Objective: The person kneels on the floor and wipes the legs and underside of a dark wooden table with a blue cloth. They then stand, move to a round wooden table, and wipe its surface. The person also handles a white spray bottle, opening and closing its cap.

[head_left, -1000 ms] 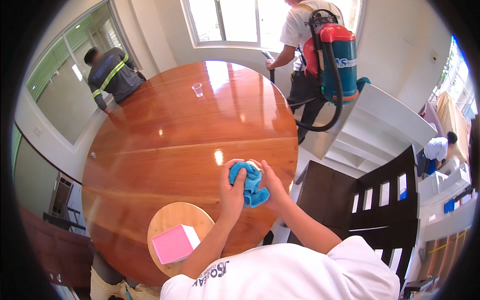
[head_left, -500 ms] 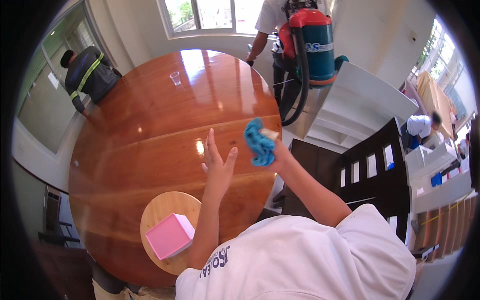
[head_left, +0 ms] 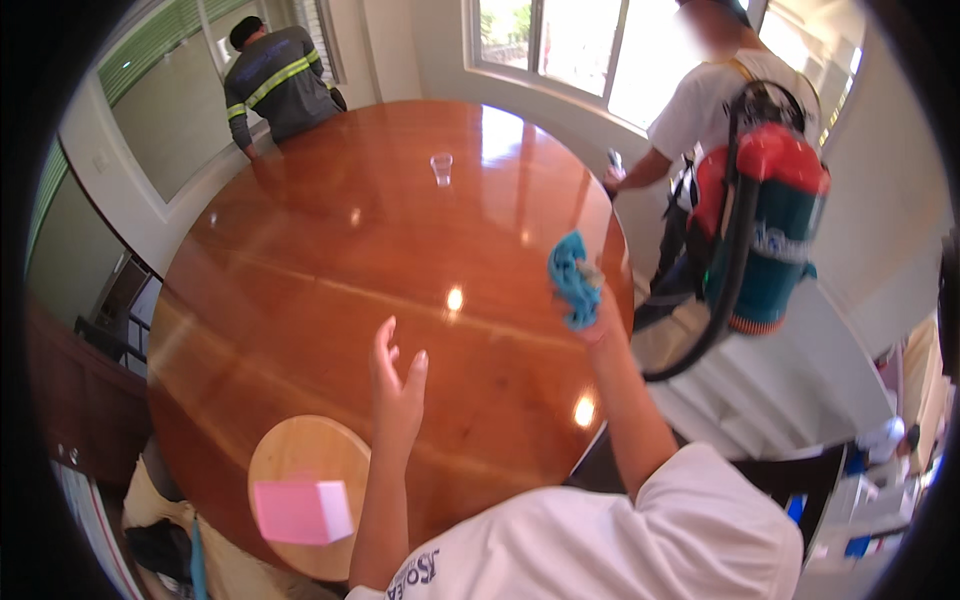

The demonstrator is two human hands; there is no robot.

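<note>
My right hand (head_left: 598,318) is closed around a crumpled blue cloth (head_left: 573,282), held over the right side of a large glossy round wooden table (head_left: 400,250). A small pale piece sticks out beside the cloth; what it is I cannot make out. My left hand (head_left: 397,385) hangs above the tabletop with fingers apart and nothing in it. Close to my left forearm, a pink and white box (head_left: 300,512) sits on a round light-wood board (head_left: 305,445) at the table's near edge.
A clear plastic cup (head_left: 442,169) stands toward the table's far side. At the far left a person in a dark reflective-striped shirt (head_left: 280,85) leans by the table. Right of it stands another person with a red and teal backpack vacuum (head_left: 770,220), its black hose hanging down.
My view has swung to the right, so the table and cup sit differently in it. The cloth stays in my right hand. The person with the vacuum now shows more fully.
</note>
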